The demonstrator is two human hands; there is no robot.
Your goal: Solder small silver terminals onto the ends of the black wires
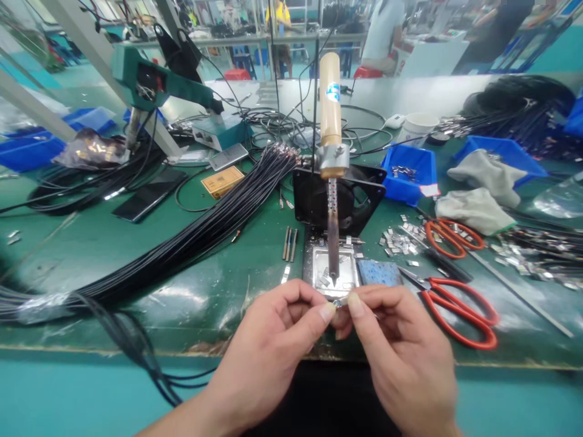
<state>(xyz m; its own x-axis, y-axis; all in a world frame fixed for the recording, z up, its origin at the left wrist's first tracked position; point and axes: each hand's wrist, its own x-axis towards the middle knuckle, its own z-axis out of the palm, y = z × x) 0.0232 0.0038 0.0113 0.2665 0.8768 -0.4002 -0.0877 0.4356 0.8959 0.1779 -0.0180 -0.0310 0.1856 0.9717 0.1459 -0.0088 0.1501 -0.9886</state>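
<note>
Just below the tip of an upright soldering iron [334,224] with a wooden handle, my left hand [273,343] and my right hand [403,352] meet over the table's front edge. Between the thumbs and fingers of both closed hands is a small shiny metal connector piece [337,302]; the fingertips cover most of it. A metal tray [353,258] with bits in it lies right behind the fingers. To its right sits a blue sponge [379,273]. Red-handled scissors [464,312] lie beside my right hand.
A thick bundle of black cables [195,233] crosses the left side. Behind the iron stands a black fan [314,203]. Loose metal connectors [398,241], a second red-handled pair [455,237], blue bins [410,161] and gloves [473,209] lie right; a phone [149,194] lies left.
</note>
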